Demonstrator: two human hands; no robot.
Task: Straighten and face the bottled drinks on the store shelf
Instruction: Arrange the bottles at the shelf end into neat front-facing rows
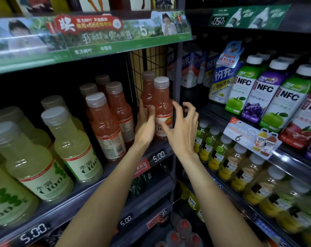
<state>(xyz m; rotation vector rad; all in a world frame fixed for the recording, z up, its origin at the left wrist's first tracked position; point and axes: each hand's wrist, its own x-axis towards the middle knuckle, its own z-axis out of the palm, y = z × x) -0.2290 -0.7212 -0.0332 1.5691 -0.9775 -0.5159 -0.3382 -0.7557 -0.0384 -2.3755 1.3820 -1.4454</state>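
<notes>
Six red bottles point(162, 107), three NFC cartons point(265, 97).

One view only: head cam, wide-angle, looking fwd and slightly down at the shelf point(115, 168) from close range, within arm's reach. Faces the upright post point(177, 86) between two shelf bays; left bay seen obliquely, right bay runs off to frame edge. Edges bend w/ lens distortion.

Both bare forearms extend forward and upward. The left hand point(144, 124) is closed in a grip (thumb visible in front). The right hand point(182, 126) is spread, fingers curled apart.
</notes>
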